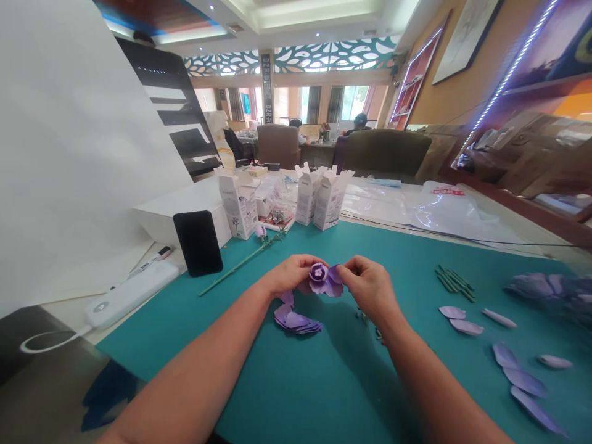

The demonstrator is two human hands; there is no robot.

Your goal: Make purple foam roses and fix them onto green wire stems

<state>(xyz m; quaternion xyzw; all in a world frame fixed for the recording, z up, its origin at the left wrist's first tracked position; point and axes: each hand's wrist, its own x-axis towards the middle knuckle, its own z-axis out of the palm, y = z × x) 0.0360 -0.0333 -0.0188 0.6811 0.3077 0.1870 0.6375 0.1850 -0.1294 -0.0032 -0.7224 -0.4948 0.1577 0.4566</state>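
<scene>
Above the middle of the green mat [296, 382], a purple artificial flower [320, 277] with a rolled centre and ruffled petals is held between both hands. My left hand [296, 271] has its fingers closed on the flower's left side. My right hand [367, 282] pinches a petal at the flower's right edge between thumb and finger. Just below, a stack of loose purple petals [296, 320] lies on the mat. Some small green and red bits [377, 333] rest near my right wrist, partly hidden by it.
Open white boxes [329, 200] stand along the mat's back edge. A green stem with a bud [240, 264], a black tablet [198, 243] and a white power strip [132, 293] are at left. Green sticks [454, 282], loose petals [525, 382] and purple flowers [539, 287] lie at right.
</scene>
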